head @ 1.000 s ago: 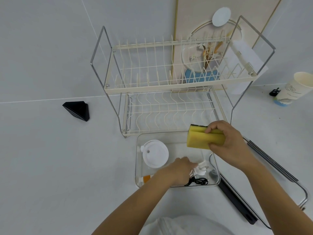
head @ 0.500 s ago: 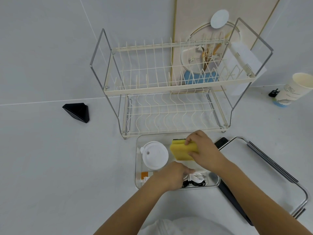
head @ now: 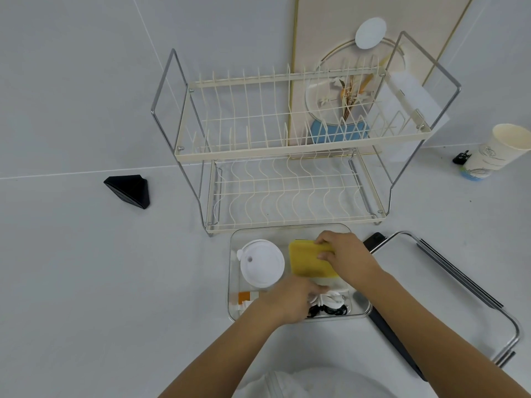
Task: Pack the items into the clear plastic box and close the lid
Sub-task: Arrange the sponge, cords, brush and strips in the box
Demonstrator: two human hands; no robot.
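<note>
The clear plastic box (head: 233, 271) sits on the white table right in front of the dish rack. Inside it lie a round white lid (head: 262, 263) at the left, a small orange-and-white item (head: 244, 297) at the front left, and white and black cables (head: 330, 305) at the front. My right hand (head: 344, 255) grips a yellow sponge (head: 309, 261) and holds it low inside the box, right of the lid. My left hand (head: 290, 301) rests in the box's front part over the white cables; its fingers are blurred and partly hidden. The box's lid (head: 448, 285) lies to the right.
A two-tier cream wire dish rack (head: 287, 156) stands directly behind the box. A black wedge-shaped object (head: 129, 191) lies at the left. A paper cup (head: 497, 150) and a small black clip (head: 461, 158) are at the far right.
My right hand has brought the yellow sponge down from above the box's right rim into the box beside the white lid. My left hand stayed over the cables.
</note>
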